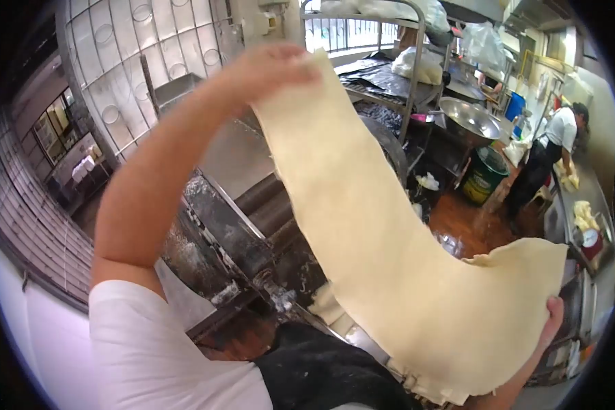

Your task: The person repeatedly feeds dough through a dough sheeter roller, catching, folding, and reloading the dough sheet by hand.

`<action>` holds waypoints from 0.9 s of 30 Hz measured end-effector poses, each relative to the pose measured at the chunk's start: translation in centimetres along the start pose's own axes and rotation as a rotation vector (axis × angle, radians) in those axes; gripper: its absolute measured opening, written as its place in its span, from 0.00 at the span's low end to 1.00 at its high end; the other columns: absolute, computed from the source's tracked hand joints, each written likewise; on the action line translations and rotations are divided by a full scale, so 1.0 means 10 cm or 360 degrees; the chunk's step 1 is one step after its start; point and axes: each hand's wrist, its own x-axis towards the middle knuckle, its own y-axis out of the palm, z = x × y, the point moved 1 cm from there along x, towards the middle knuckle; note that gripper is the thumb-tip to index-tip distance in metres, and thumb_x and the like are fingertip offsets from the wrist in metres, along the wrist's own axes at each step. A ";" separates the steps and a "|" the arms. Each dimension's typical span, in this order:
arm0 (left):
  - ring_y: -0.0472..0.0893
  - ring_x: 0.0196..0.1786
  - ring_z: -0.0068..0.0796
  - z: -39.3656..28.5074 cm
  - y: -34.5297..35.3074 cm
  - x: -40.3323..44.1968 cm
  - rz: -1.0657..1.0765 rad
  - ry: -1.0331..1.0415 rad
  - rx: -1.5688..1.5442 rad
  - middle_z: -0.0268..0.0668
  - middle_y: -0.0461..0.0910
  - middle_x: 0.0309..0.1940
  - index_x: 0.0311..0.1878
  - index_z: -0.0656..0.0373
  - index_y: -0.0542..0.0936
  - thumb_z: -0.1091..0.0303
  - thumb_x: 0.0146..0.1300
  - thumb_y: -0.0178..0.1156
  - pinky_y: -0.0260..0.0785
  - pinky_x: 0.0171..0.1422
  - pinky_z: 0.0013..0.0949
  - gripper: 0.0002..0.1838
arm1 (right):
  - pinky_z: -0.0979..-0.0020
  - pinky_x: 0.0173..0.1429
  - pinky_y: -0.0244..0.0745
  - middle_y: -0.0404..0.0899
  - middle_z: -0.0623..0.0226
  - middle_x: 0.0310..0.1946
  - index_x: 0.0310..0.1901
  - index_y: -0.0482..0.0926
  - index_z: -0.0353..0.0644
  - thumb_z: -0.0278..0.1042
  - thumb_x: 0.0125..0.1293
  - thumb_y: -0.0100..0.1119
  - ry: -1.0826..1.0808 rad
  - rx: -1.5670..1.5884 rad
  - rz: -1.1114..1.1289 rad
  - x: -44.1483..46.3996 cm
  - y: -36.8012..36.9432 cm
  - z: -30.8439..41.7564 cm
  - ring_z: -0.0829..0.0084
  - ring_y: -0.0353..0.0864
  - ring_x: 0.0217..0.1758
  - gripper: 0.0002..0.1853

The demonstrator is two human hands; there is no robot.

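Observation:
A long, pale sheet of dough (362, 205) hangs between my two hands, sagging in a broad curve. My left hand (280, 68), slightly blurred, is raised high and closed on its upper end. At the lower right, my right hand (553, 318) grips the other end by its edge, with most of the fingers hidden behind the sheet. Behind the dough stands a flour-dusted metal machine (215, 212), partly covered by it. More pale dough (329, 305) shows low down, beside my dark apron (328, 365).
A metal rack (417, 68) with dark trays and plastic bags stands at the back. Near it are a large metal bowl (470, 117) and a green bucket (485, 176). At right, a co-worker (560, 137) bends over a counter (594, 195) holding dough and a dial scale (590, 239).

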 end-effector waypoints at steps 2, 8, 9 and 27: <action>0.82 0.37 0.23 0.10 -0.53 0.27 -0.0136 0.0025 0.0220 0.36 0.82 0.40 0.57 0.61 0.74 0.57 0.57 0.66 0.76 0.43 0.28 0.27 | 0.65 0.53 0.76 0.78 0.53 0.45 0.55 0.70 0.30 0.36 0.52 0.52 0.0095 0.0132 0.0128 0.05 0.26 -0.13 0.58 0.80 0.45 0.28; 0.82 0.44 0.33 0.96 -1.83 0.91 -0.0355 0.0018 0.1158 0.43 0.82 0.42 0.52 0.66 0.77 0.59 0.57 0.62 0.72 0.51 0.34 0.24 | 0.61 0.56 0.75 0.77 0.55 0.49 0.57 0.70 0.35 0.39 0.56 0.51 0.0509 0.0409 0.0292 0.08 1.30 -0.84 0.58 0.79 0.48 0.27; 0.82 0.45 0.36 1.20 -1.93 0.94 -0.0390 -0.0061 0.1180 0.46 0.82 0.44 0.53 0.64 0.77 0.60 0.58 0.60 0.72 0.51 0.36 0.23 | 0.61 0.55 0.75 0.77 0.56 0.50 0.57 0.70 0.35 0.39 0.56 0.51 0.0537 0.0361 0.0214 0.05 1.50 -0.99 0.58 0.79 0.48 0.27; 0.76 0.58 0.48 3.88 -1.49 0.37 0.0236 -0.1208 0.1793 0.49 0.77 0.53 0.50 0.60 0.80 0.60 0.52 0.64 0.68 0.61 0.45 0.23 | 0.69 0.36 0.76 0.78 0.68 0.36 0.47 0.72 0.48 0.48 0.66 0.55 0.1301 -0.0259 0.0063 -0.01 1.10 -3.60 0.70 0.80 0.35 0.15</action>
